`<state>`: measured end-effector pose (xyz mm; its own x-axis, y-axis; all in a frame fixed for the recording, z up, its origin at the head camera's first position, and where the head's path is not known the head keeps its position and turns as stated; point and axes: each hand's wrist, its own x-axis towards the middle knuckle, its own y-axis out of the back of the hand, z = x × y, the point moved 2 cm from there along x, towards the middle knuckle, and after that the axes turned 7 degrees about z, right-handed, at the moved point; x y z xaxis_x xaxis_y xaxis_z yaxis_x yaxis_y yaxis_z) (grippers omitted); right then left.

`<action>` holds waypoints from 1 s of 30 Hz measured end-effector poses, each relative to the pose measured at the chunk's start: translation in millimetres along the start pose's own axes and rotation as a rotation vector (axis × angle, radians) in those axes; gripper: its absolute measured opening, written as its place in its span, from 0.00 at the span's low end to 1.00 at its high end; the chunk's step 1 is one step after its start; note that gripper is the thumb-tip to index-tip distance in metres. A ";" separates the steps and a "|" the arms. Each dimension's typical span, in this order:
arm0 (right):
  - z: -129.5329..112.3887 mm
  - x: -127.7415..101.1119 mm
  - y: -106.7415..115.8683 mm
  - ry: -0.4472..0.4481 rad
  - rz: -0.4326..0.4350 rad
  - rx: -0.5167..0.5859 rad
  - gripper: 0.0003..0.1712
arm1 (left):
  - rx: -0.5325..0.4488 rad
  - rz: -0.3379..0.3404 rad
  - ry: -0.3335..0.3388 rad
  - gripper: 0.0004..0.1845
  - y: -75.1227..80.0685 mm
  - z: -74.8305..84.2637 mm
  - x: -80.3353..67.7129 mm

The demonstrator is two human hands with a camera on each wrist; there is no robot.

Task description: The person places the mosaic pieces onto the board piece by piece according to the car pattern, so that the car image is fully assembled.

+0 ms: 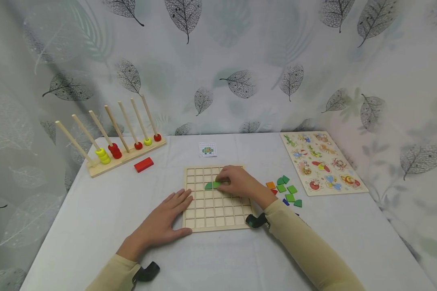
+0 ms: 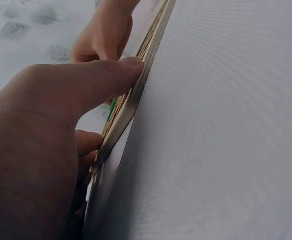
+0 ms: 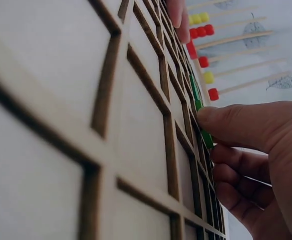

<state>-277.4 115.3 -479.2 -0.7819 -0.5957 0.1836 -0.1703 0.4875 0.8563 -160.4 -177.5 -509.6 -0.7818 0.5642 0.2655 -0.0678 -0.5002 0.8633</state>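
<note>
A wooden grid board [image 1: 204, 222] lies flat on the white table. My left hand [image 1: 169, 216] rests at its left edge, fingers extended and the thumb touching the near corner; the left wrist view shows that thumb against the rim. Over the upper middle of the board, my right hand [image 1: 238, 182] pinches a light green square tile [image 1: 216, 184] between thumb and fingers. In the right wrist view the thumb presses on the green square tile [image 3: 206, 137]. Directly left of it, a darker green rounded tile [image 1: 208, 186] sits in a grid cell.
Loose green tiles [image 1: 290, 197] and an orange tile [image 1: 270, 185] lie right of the board. A small picture card [image 1: 207, 150] is behind it. A peg abacus [image 1: 131, 154], a red block [image 1: 143, 164] and an insect puzzle board [image 1: 322, 165] stand or lie farther back.
</note>
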 end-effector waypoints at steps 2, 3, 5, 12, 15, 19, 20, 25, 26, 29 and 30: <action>-0.5 -0.1 -0.3 -0.007 -0.004 0.000 0.14 | 0.002 -0.002 0.002 0.51 -0.2 0.1 0.1; -0.5 0.0 -0.5 -0.008 -0.005 0.000 0.14 | 0.003 -0.002 0.003 0.51 -0.3 0.0 0.1; -0.8 0.5 -0.7 -0.009 -0.006 -0.001 0.14 | 0.003 -0.002 0.003 0.51 -0.4 -0.1 0.2; -1.4 1.3 -2.1 -0.017 -0.015 -0.001 0.14 | -0.005 0.003 -0.008 0.51 -1.8 -1.7 0.5; -1.3 1.8 -3.1 -0.021 -0.020 -0.006 0.15 | -0.004 0.003 -0.011 0.52 -2.1 -2.5 0.4; -2.2 0.5 0.2 -0.022 -0.018 -0.011 0.15 | -0.004 0.004 -0.007 0.52 -2.6 -2.2 0.3; -2.6 -0.4 2.2 -0.030 -0.013 -0.007 0.15 | -0.003 0.003 -0.005 0.52 -2.7 -1.9 0.3; -2.2 -7.4 17.6 -0.049 0.024 0.027 0.16 | 0.001 -0.001 0.002 0.52 -2.0 -1.1 0.0; -1.9 -9.4 21.3 -0.052 0.027 0.033 0.16 | 0.002 0.000 0.001 0.52 -2.0 -1.2 -0.1; -0.5 -16.0 33.0 -0.061 0.038 0.039 0.17 | 0.007 0.004 -0.004 0.52 -2.5 -1.8 -0.1; -0.4 -18.2 36.7 -0.073 0.040 0.036 0.17 | 0.006 0.003 -0.005 0.52 -2.7 -1.9 0.0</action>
<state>-269.2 143.8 -450.9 -0.8301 -0.5277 0.1804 -0.1586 0.5335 0.8308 -161.4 -177.3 -512.8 -0.7792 0.5654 0.2704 -0.0611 -0.4979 0.8651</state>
